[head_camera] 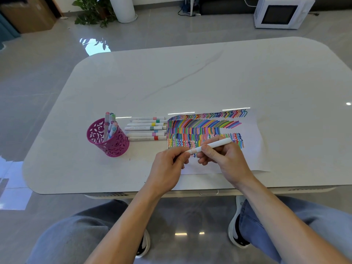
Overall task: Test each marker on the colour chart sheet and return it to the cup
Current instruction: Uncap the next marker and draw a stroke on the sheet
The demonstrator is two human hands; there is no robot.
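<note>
Both hands meet over the near-left part of the paper [253, 159], low on the table [190, 77] at about six o'clock. The right hand [224, 159] is closed around the barrel of a white marker [213, 145], which lies tilted, its back end pointing to two o'clock and its cap end to eight. The left hand [167, 168] pinches that cap end between thumb and fingers; whether the cap is being pulled off or pushed on cannot be told. Either way, the step goes best with a straight pull or push along the barrel, the right hand firm so the tip does not smear the rows of colour already drawn. Just under the marker is white paper beneath the last squiggles, seemingly the spot for the next test stroke. The pink cup [107, 138] stands at nine o'clock from the hands, well apart, with several markers upright in it. Six more markers [146, 128] lie in a row between cup and paper, at about ten o'clock. The path left to the cup looks open along the near strip of table, but the near table edge is close to the wrists and the paper's right edge curls up, so keep movements low and short.
</note>
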